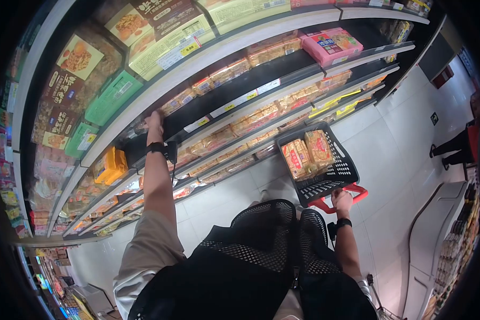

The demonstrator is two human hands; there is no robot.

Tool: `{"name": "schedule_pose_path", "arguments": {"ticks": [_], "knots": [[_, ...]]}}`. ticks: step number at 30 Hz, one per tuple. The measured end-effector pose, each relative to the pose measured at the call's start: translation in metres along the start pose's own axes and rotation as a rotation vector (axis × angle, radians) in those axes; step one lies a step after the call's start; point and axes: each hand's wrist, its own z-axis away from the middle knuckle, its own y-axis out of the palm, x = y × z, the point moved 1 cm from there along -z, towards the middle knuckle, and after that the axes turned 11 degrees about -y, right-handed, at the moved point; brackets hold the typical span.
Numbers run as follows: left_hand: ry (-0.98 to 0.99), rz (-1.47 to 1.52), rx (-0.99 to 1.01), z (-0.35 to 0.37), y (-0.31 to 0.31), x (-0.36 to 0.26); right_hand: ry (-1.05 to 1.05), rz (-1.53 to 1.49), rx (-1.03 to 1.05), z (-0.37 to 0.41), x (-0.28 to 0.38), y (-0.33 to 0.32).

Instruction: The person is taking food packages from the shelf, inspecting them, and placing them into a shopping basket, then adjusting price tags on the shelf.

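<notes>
My left hand (pixel 153 123) reaches into a dark shelf, its fingers bent at the end of a clear-wrapped package (pixel 137 128); the package's contents are hard to make out. To its right on that shelf lie wrapped snack packs (pixel 178 102). My right hand (pixel 342 200) is closed around the red handle (pixel 359 195) of a black shopping basket (pixel 340 167). Inside the basket stand two clear-wrapped packs of pale food with red print, a left pack (pixel 296 159) and a right pack (pixel 319 148).
Green-and-brown snack boxes (pixel 111 98) fill the upper shelf. A pink pack (pixel 332 46) sits farther right, and an orange pack (pixel 111 166) lies left of my arm. Tiled floor (pixel 389 213) runs along the shelves. A person in dark trousers (pixel 457 146) stands at the far right.
</notes>
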Motion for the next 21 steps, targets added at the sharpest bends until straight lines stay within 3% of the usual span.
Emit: {"name": "schedule_pose_path", "arguments": {"ticks": [1,2,4,5,7,8,12,21], "knots": [[0.038,-0.1,-0.163,0.031,0.01,-0.004,-0.016,-0.026,-0.018,0.001,-0.002,0.001],[0.039,-0.108,-0.16,0.052,0.015,-0.011,-0.009,-0.03,-0.013,0.003,-0.002,-0.001],[0.177,-0.727,-0.472,0.07,0.022,-0.029,0.01,0.013,0.004,0.001,0.005,-0.007],[0.183,-0.732,-0.468,0.07,0.024,-0.038,0.004,-0.01,-0.005,0.001,0.005,-0.008],[0.744,-1.046,-0.386,0.059,0.028,-0.054,0.029,-0.019,0.015,0.0,0.008,-0.013],[0.92,-1.123,-0.312,0.055,0.027,-0.057,0.046,-0.026,0.032,0.0,0.008,-0.016],[0.907,-1.279,-0.109,0.045,0.015,-0.064,0.054,-0.02,0.006,0.0,0.004,-0.01],[0.896,-1.373,0.021,0.038,-0.013,-0.07,0.052,-0.063,-0.024,0.001,0.005,-0.01]]}}
